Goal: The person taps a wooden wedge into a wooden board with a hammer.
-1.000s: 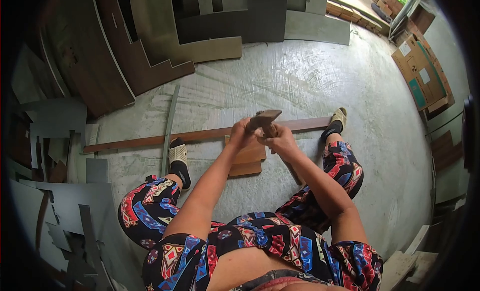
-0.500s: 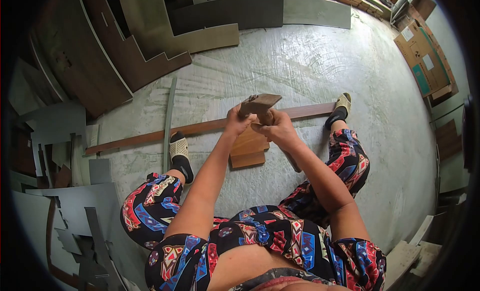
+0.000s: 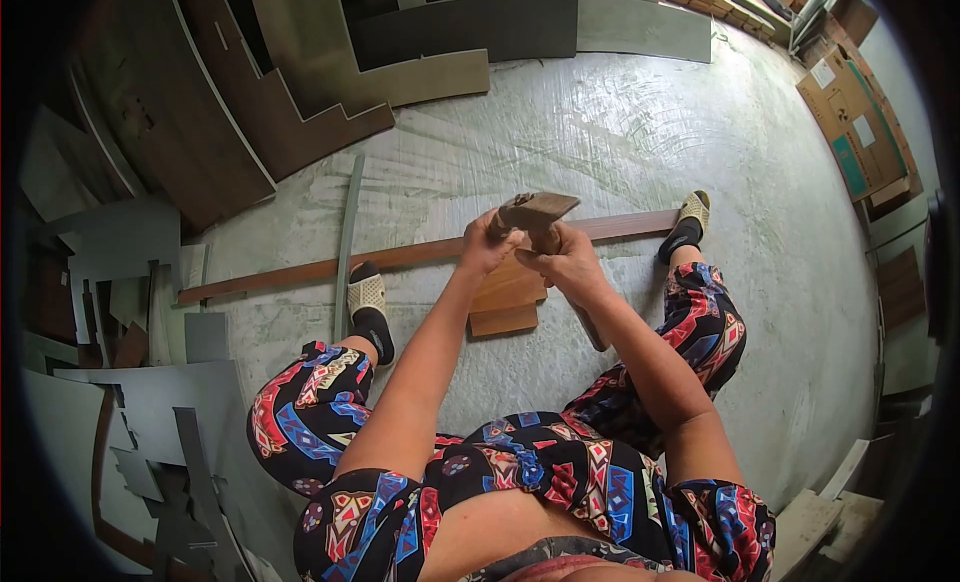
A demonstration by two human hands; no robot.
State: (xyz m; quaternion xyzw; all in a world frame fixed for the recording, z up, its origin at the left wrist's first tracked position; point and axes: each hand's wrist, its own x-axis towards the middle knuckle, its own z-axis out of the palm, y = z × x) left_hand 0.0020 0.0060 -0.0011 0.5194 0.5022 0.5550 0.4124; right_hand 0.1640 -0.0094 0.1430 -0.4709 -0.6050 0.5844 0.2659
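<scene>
In the middle of the head view I hold a worn hammer [image 3: 541, 209] over the floor. My left hand [image 3: 486, 246] is closed at the rounded end of its head. My right hand [image 3: 578, 270] wraps round the handle just below the head, and the handle's lower end shows beneath my right wrist. Below my hands lie small orange-brown wooden blocks [image 3: 505, 307], partly covered by them. Behind these, a long dark-brown wooden strip [image 3: 420, 252] runs across the floor between my feet.
A thin grey-green strip [image 3: 350, 222] crosses the brown one near my left foot [image 3: 367, 297]. Panels [image 3: 440, 74] stand along the back and left. Grey offcuts [image 3: 150, 402] are piled at lower left. A cardboard box [image 3: 850, 122] stands at right, with boards [image 3: 810, 522] below.
The view has shifted slightly, so the floor and panels sit a little further right. Both hands keep the same hold on the hammer.
</scene>
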